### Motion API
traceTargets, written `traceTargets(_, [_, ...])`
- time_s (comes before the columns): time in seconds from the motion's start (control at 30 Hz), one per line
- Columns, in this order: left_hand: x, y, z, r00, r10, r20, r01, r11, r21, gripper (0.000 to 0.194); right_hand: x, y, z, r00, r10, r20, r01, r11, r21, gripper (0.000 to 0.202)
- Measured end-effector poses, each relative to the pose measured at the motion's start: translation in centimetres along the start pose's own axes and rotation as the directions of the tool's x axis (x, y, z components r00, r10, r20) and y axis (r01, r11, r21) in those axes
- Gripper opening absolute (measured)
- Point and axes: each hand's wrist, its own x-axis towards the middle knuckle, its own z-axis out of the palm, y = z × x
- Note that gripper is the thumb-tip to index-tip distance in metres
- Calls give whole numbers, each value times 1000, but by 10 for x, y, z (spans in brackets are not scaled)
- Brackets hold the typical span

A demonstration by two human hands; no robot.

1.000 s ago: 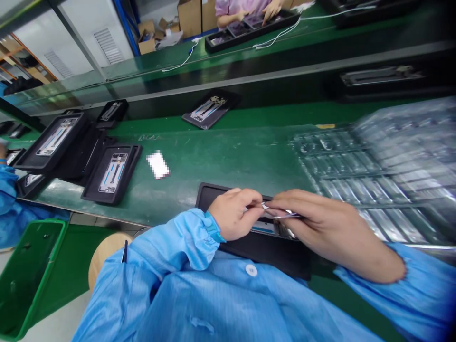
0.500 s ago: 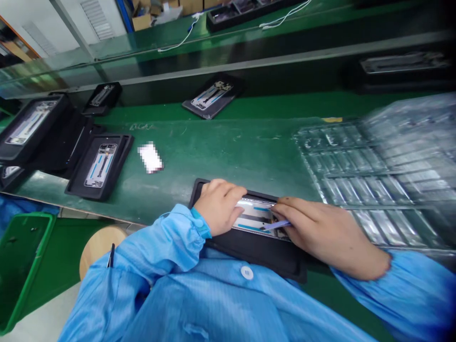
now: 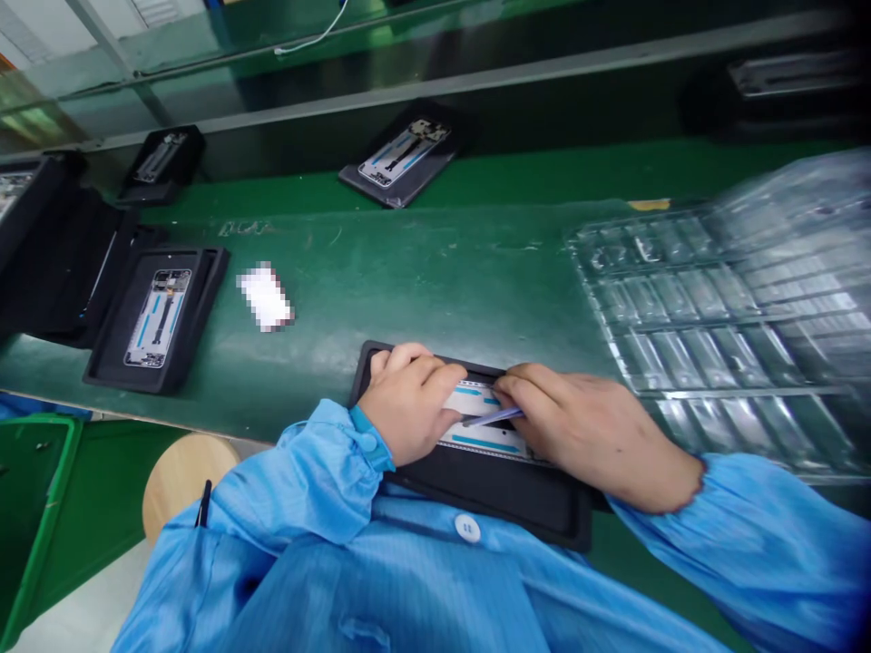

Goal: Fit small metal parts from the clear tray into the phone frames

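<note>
A black tray (image 3: 496, 494) lies at the table's front edge, holding a silver phone frame (image 3: 480, 433) with blue strips. My left hand (image 3: 410, 408) rests over the left part of the frame, its fingers curled at the far edge and its thumb on the near side; what the fingertips pinch is hidden. In my right hand (image 3: 578, 426) is a thin purple tool (image 3: 494, 416), held between thumb and fingers over the frame. The tool's dark tip is beside my left thumb.
Clear plastic trays (image 3: 735, 336) lie at the right. Another black tray with a phone frame (image 3: 158, 317) is at the left, near a white blurred item (image 3: 267, 297). Farther back lies another phone frame (image 3: 405, 152). A green bin (image 3: 51, 508) stands lower left.
My right hand has moved left along the frame, bringing the purple tool's tip close to my left thumb. The view has shifted, with the trays at the left now nearer the picture's edge.
</note>
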Motion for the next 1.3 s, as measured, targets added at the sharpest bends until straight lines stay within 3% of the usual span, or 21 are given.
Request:
traceTargets(0.2, [1, 1, -1, 1000, -9, 23, 9, 1000, -10, 40, 0, 0, -1, 997, 42, 60, -44, 998, 36, 27])
traceTargets(0.37, [1, 1, -2, 1000, 4, 18, -4, 1000, -6, 38, -9, -5, -2, 999, 34, -3, -34, 999, 18, 29])
traceTargets(0.53, [1, 1, -1, 1000, -7, 23, 7, 1000, 0, 39, -20, -13, -1, 992, 116, -48, -117, 993, 2, 29])
traceTargets(0.7, [1, 1, 1, 1000, -3, 10, 3, 1000, 4, 39, -15, -13, 1, 986, 159, -39, -160, 987, -23, 22])
traceTargets(0.97, [0, 0, 0, 1000, 10, 24, -11, 1000, 26, 38, -3, -7, 2, 995, 82, -54, -82, 996, -14, 19])
traceTargets(1.3, [1, 4, 0, 1000, 19, 23, -21, 997, 68, 33, -5, 0, -1, 1000, 11, 6, -11, 1000, 17, 34])
